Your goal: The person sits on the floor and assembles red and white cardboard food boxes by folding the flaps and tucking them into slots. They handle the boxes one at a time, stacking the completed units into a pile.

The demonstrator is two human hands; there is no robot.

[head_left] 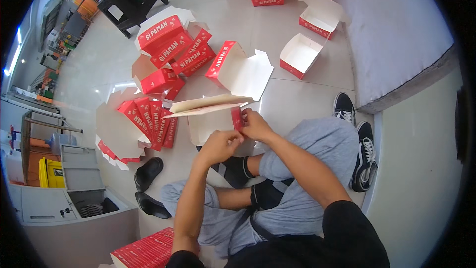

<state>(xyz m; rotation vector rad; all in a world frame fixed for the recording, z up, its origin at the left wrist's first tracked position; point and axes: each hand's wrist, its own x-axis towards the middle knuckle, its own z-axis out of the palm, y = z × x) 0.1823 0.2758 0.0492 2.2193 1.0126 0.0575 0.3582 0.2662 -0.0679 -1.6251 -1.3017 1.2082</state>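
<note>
Far L of the half-folded box (pixel 203 126), you've got a fan of red cartons (pixel 159 124) on the floor (pixel 277 99); a pair of black slippers (pixel 148 173) lies L of it too, nearer you. Also nearer you & L: a block of red flats (pixel 148 250). Beyond it, up & L, there's a jumbled pile of red boxes (pixel 171 49).

The half-folded box itself sits right ahead of you, above your lower legs, white inside showing, w/ pale flaps (pixel 208 104) up across its far side. Flaps' long axis runs approx L–R, R end tipped slightly away from you. Red end wall (pixel 237 118) is the R side, & both hands are grouped at that end.

Your L hand (pixel 219 146) is on the near side, by the box's near R corner, fingers reaching R; thumb & index look together, but can't tell if there's card btwn them. Your R hand (pixel 257 125) comes in from outside the R end & is the nearer one to the red wall: box lies directly L of its fingers, which look clamped on that wall.

Beyond the box & slightly R: a lidded open box (pixel 243 72). Further R & beyond: two open trays (pixel 300 54). Well R: black shoes (pixel 364 156).
</note>
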